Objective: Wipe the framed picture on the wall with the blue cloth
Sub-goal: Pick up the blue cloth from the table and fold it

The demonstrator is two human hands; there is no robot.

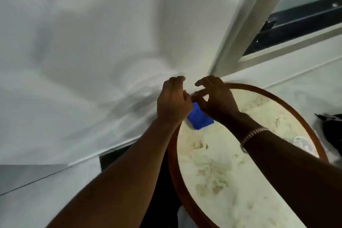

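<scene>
A folded blue cloth hangs just over the far left edge of a round table, its upper part hidden between my two hands. My left hand is curled closed against the cloth's upper left corner. My right hand pinches the cloth's top with thumb and forefinger, the other fingers spread; a metal bracelet sits on that wrist. No framed picture is in view. The frame is blurred by motion.
The round table has a pale marbled top and a brown wooden rim; a small clear round item lies on its right side. A white wall fills the left. A window with a dark frame is upper right. A dark object shows at the right edge.
</scene>
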